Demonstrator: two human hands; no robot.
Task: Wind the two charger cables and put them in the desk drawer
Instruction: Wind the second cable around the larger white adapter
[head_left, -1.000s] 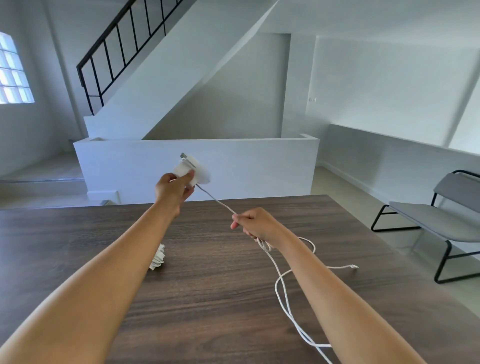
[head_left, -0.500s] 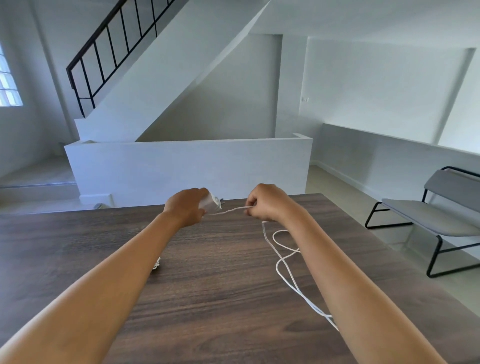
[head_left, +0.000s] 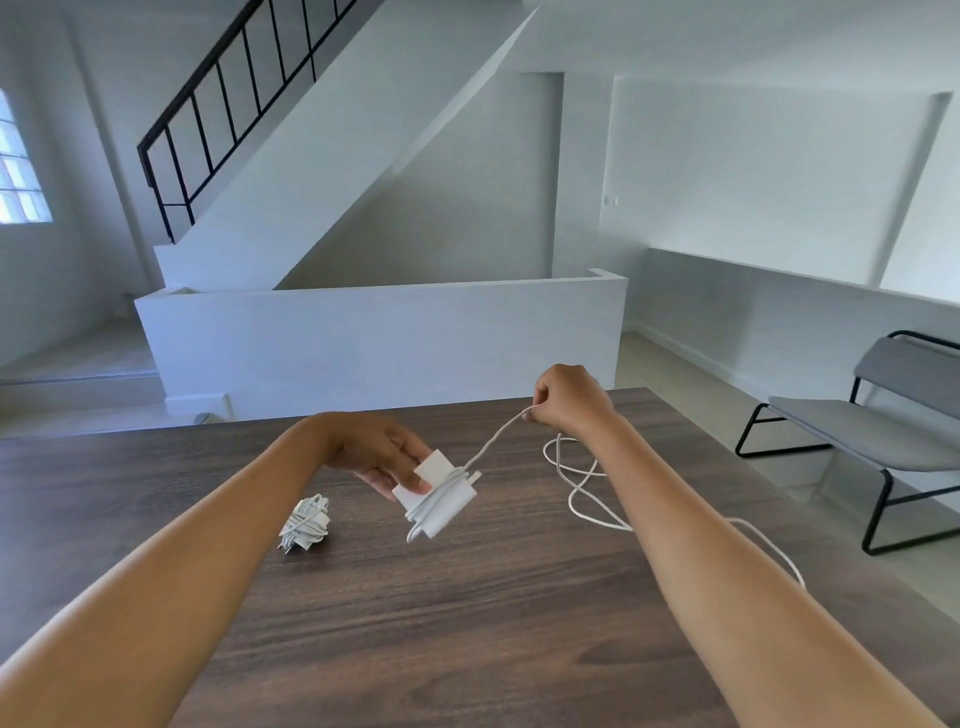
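Observation:
My left hand (head_left: 379, 452) holds a white charger brick (head_left: 439, 493) above the dark wooden desk (head_left: 467, 623), thumb on its top face. A few turns of its white cable wrap around the brick. My right hand (head_left: 569, 397) is raised to the right and pinches the same cable (head_left: 493, 439), which runs taut down to the brick. The loose remainder of the cable (head_left: 584, 493) lies in loops on the desk under my right forearm and trails off behind it. A second charger with its cable wound around it (head_left: 306, 522) lies on the desk under my left forearm. No drawer is in view.
A grey bench with a black frame (head_left: 857, 431) stands on the floor to the right of the desk. A white half-wall (head_left: 379, 343) and a staircase with a black railing (head_left: 218, 104) lie beyond the desk's far edge.
My left hand has come down and turned the brick, with cable now wrapped around it. My right hand has moved right and up, drawing the cable taut.

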